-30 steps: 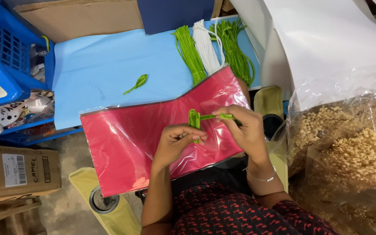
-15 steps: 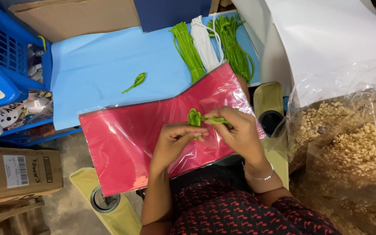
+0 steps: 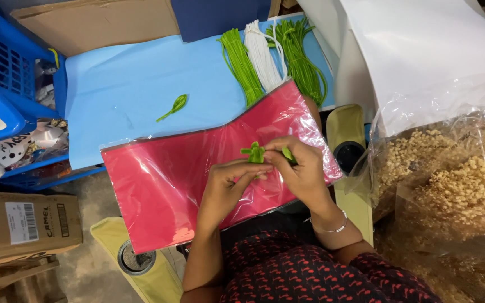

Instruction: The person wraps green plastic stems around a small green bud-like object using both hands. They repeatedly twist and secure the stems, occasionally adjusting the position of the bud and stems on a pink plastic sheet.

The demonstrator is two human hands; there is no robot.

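My left hand (image 3: 227,185) and my right hand (image 3: 301,171) meet over a pack of red paper sheets in clear plastic (image 3: 164,185) that lies across my lap. Between the fingertips of both hands sits a small green folded strip piece (image 3: 254,152), its end sticking up like a little knot. A finished green looped piece (image 3: 174,106) lies alone on the light blue sheet (image 3: 124,95) beyond the red pack. My right wrist wears a thin bracelet.
Bundles of green cords (image 3: 241,64) and white cords (image 3: 262,53) lie at the far edge. A blue crate (image 3: 12,73) stands left, a cardboard box (image 3: 23,224) below it. Clear bags of tan dried material (image 3: 450,191) fill the right side.
The green strip's free end, which stuck out to the right, is now drawn in under my right fingers. Both hands have stayed over the red pack.
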